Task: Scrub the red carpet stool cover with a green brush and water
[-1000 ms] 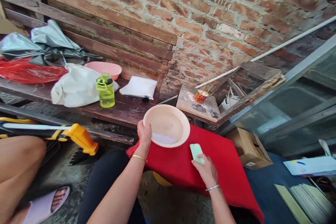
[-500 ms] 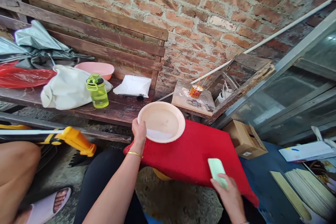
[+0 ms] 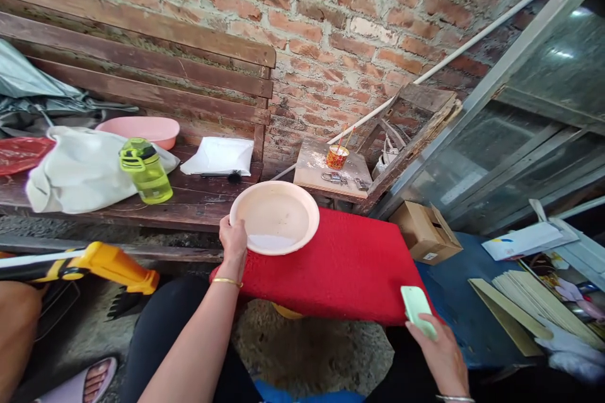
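Observation:
My left hand (image 3: 233, 238) grips the near left rim of a pale pink basin (image 3: 309, 227), fingers closed on its edge. The round basin sits at the far left end of a red cloth (image 3: 350, 264) over a low table. A white patch shows inside the basin at the near side; I cannot tell if it is an object or a reflection. My right hand (image 3: 439, 346) is closed around a mint-green phone (image 3: 414, 303), held over the near right corner of the cloth and apart from the basin.
A wooden bench (image 3: 198, 195) along the brick wall bears a green water bottle (image 3: 150, 179), a white bag (image 3: 85, 170) and a pink tub (image 3: 155, 129). A cardboard box (image 3: 420, 233) stands right of the cloth. A yellow toy digger arm (image 3: 118, 267) and another person's leg are at left.
My view has swung to the right, so the bench and basin appear further left. My right hand has carried the phone rightward along the cloth. My left hand stays on the basin rim.

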{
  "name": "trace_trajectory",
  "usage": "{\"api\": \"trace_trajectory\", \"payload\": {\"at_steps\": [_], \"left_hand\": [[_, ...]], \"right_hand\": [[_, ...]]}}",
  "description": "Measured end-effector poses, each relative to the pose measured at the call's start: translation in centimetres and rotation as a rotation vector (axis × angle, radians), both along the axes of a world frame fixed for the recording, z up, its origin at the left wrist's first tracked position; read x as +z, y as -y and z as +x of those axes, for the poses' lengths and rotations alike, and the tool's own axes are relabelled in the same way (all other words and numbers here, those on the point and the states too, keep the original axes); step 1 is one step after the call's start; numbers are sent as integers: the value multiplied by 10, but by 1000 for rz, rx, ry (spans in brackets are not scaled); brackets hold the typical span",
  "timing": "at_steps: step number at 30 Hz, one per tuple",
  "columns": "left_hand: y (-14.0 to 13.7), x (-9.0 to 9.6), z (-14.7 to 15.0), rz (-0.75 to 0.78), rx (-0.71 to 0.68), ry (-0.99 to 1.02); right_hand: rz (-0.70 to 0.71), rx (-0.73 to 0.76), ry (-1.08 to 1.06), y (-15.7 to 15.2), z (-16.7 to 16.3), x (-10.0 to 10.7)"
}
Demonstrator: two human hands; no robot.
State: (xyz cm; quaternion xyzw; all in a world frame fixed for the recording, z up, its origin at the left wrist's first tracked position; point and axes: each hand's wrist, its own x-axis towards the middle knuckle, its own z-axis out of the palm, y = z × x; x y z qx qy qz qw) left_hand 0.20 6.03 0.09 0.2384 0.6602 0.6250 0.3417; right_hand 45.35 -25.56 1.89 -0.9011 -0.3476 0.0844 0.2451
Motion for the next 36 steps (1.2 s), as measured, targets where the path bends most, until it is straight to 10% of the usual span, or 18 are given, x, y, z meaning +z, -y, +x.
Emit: {"api": "trace_trajectory", "payload": {"at_steps": [5, 15, 25, 36], "left_hand": [[0, 0, 0, 7, 1, 1], [1, -1, -2, 7, -2, 18], [-2, -4, -1, -7, 7, 17], [-5, -8, -7, 15, -47, 1]], "right_hand": [[-18, -144, 58, 3, 1, 15], [104, 585, -66, -85, -151, 7], [15, -97, -13, -37, 10, 4], [316, -180, 53, -28, 1, -34]]}}
